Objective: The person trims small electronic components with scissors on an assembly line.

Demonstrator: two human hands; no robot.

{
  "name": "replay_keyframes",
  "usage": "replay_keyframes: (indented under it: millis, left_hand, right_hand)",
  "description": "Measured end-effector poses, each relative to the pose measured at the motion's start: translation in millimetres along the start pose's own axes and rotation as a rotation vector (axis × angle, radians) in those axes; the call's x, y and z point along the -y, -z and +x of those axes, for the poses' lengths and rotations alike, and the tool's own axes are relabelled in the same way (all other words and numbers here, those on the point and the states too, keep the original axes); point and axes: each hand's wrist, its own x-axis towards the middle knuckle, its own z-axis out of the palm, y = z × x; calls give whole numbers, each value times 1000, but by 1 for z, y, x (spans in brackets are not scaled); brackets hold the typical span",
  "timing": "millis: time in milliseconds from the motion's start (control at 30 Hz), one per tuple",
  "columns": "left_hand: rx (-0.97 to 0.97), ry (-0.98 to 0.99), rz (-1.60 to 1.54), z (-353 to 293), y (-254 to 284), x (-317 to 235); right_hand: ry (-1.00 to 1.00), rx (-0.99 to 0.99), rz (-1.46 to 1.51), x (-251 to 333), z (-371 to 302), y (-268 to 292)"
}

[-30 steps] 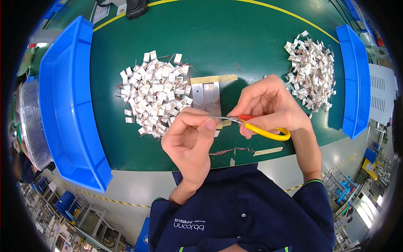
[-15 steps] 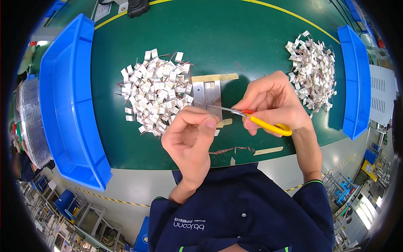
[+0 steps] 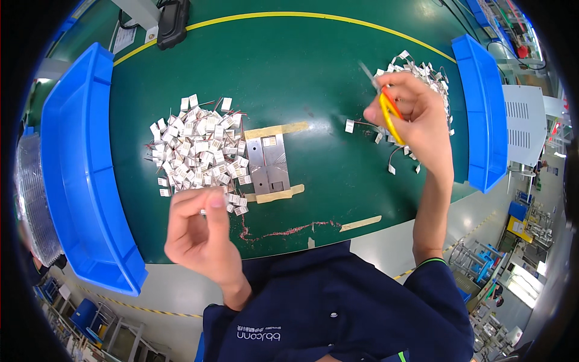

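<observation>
My right hand grips a pair of scissors with yellow and red handles, its slim metal blades pointing up and left over the right-hand pile. Close below that hand lies a white connector on a thin wire. At the near edge of the left pile, my left hand is closed in a pinch of thumb and forefinger; a small whitish bit shows there, too hidden to name. A heap of white connectors with wires spreads beyond it. Between the hands sits a metal fixture plate holding one white piece.
Blue plastic bins stand at the left and right of the green table. Tape strips border the fixture. Reddish scraps trail along the near side. Another connector pile lies beside the right bin.
My hands have parted. The right one has carried the scissors away to the right-hand pile, and the left one has moved left to the other heap. The fixture is now uncovered.
</observation>
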Motion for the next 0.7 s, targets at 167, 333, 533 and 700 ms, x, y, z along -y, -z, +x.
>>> replay_keyframes:
  millis: [167,333,533,700]
  left_hand:
    - [-68,-199,373,16,7,5]
    - [-63,-217,518,19,4,13]
    - [-55,-282,636,21,3,14]
    - [34,-355,775,20,-1,1]
  right_hand:
    - [-130,96,-408,3,-13,-4]
    - [56,112,-622,-3,-15,-17]
    - [73,22,-525,-4,-17,-16]
    - [124,-184,-208,12,-27,-13]
